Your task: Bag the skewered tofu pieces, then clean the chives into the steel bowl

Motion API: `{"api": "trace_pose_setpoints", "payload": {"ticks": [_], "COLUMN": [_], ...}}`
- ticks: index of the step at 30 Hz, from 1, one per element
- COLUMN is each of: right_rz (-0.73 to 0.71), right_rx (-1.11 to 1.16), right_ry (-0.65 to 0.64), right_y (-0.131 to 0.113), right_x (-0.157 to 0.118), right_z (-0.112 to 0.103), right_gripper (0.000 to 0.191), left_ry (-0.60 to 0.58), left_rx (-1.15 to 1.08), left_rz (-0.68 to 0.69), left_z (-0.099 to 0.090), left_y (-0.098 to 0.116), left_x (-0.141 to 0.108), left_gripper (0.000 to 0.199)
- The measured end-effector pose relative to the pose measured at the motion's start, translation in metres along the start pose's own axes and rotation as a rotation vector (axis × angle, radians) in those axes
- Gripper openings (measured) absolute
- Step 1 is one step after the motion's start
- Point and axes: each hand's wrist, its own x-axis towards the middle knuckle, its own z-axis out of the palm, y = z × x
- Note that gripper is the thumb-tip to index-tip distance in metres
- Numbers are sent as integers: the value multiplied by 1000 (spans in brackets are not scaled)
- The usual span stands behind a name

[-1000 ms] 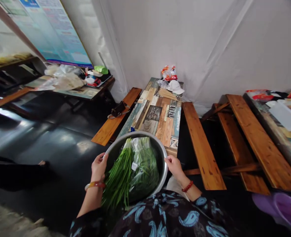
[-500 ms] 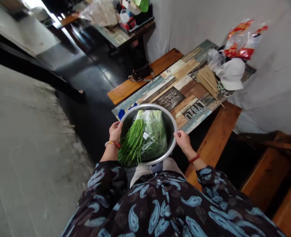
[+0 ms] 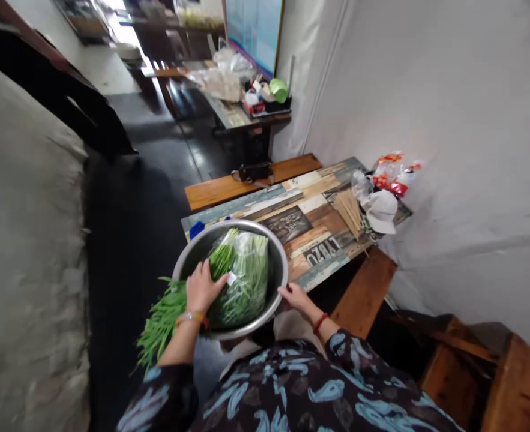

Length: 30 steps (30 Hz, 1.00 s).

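Head view shows my left hand (image 3: 200, 291), fingers spread, on the long green stalks (image 3: 163, 318), which slant out over the left rim of the bowl (image 3: 283, 261) near the desk (image 3: 328, 214), while my right hand (image 3: 296, 295) pinches its right rim.

Dull grey metal basin (image 3: 280, 305), glossy clear plastic bag (image 3: 245, 288), smooth varnished wooden bench (image 3: 210, 191), rough wall (image 3: 35, 252).
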Motion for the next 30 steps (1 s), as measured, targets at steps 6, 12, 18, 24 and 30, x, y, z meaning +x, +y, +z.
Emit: {"api": "trace_pose_setpoints", "payload": {"ticks": [6, 12, 18, 24, 30], "right_rz": [128, 252, 27, -298, -609], "right_rx": [212, 42, 25, -275, -423], "right_ry": [-413, -396, -492, -854, -644], "right_y": [-13, -23, -39, -52, -27], "right_x": [43, 108, 128, 150, 217], "right_z": [5, -19, -74, -121, -157], "right_gripper": [34, 22, 19, 31, 36], "left_ry": [-77, 69, 114, 54, 55], "left_rx": [78, 52, 50, 128, 197], "left_rz": [-208, -421, -297, -282, -320], "left_z": [19, 52, 52, 32, 34], "left_y": [23, 75, 137, 156, 152], "left_x": [-3, 8, 59, 99, 111], "left_gripper": [77, 60, 56, 66, 74]}}
